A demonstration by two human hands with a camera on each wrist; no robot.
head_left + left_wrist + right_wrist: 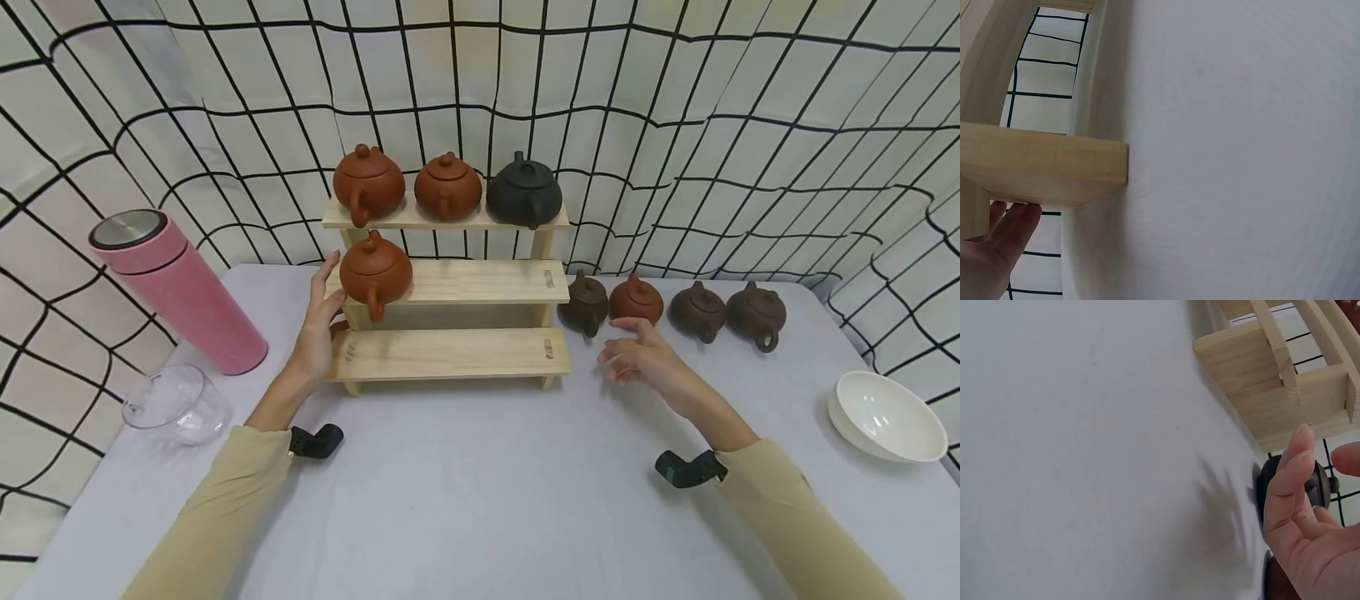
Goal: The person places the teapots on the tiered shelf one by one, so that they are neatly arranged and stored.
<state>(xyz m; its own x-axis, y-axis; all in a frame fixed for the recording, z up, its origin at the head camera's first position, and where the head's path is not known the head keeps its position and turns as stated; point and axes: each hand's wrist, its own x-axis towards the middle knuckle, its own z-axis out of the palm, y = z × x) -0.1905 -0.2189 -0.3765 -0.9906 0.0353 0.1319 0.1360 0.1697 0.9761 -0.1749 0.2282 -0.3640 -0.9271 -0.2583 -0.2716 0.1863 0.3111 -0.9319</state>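
A three-tier wooden stand (480, 283) holds a reddish-brown teapot (375, 268) at the left end of its middle tier. My left hand (315, 325) rests against the stand's left side, close by that teapot. In the left wrist view its fingers (1019, 228) lie nearly straight against the wood. Over the table to the right of the stand, my right hand (645, 362) hovers with loosely bent fingers and nothing in them. Just behind it stand a red-brown teapot (636, 298) and a dark brown teapot (585, 304).
On the top tier are two reddish-brown teapots (367, 185) and a black teapot (525, 192). Two dark teapots (697, 310) stand farther right, then a white bowl (888, 417). A pink flask (183, 292) and a clear glass bowl (176, 406) stand left. Black wire mesh (645, 117) encloses the back.
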